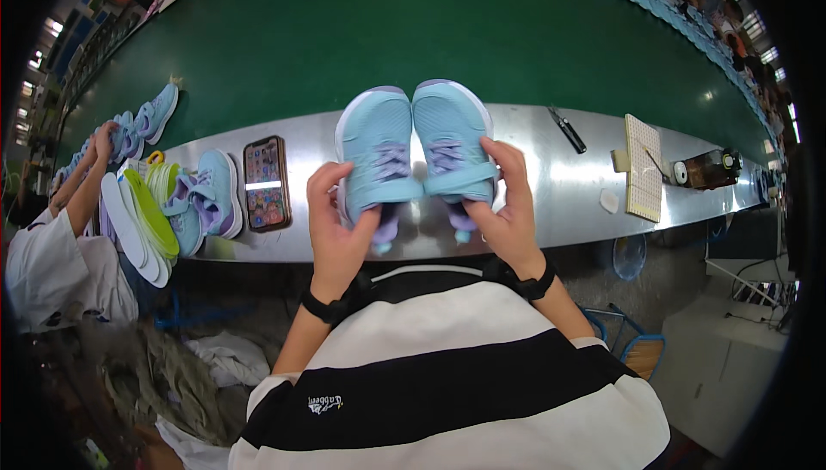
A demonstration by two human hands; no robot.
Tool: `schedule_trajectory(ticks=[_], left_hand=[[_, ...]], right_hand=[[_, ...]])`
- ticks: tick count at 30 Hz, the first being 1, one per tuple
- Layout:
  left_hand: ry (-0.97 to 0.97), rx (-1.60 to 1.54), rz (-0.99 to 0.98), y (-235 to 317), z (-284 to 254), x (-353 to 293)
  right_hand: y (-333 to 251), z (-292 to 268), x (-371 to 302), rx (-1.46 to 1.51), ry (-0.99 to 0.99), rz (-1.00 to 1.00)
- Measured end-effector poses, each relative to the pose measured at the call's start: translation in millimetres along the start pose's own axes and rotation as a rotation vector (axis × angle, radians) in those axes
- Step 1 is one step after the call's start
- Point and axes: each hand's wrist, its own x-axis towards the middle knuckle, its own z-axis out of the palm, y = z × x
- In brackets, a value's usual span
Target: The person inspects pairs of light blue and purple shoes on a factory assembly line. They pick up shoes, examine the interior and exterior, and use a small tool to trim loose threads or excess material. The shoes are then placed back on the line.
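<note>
Side by side in front of me are two light blue sneakers with lilac laces, toes pointing away. My left hand [337, 221] grips the left sneaker [377, 139] at its heel end, thumb at the opening and fingers along the outer side. The right sneaker [450, 130] is held the same way by my right hand [509, 212]. A strap crosses each shoe below the laces, and lilac lining shows at the openings. Their toes sit close together over the metal table edge [297, 251].
Left of me lie a phone [266, 184], another pair of blue sneakers [217, 190] and stacked white and green insoles [138, 221]. A co-worker's arm [86, 182] reaches toward more shoes. On the right are a cutter [568, 130], a notepad [642, 182] and a dark bottle [710, 169]. Beyond stretches a green surface [413, 23].
</note>
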Motion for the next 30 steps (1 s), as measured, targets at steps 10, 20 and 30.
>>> schedule_trajectory(ticks=[10, 20, 30], left_hand=[[-0.285, 0.183, -0.393, -19, -29, 16], [-0.117, -0.898, -0.829, -5, 1, 14], [-0.083, -0.752, -0.667, 2, 3, 22]], right_hand=[[16, -25, 13, -0.2, -0.228, 0.362], [8, 6, 21, 1.037, -0.076, 0.772], [-8, 11, 26, 0.88, -0.066, 0.677]])
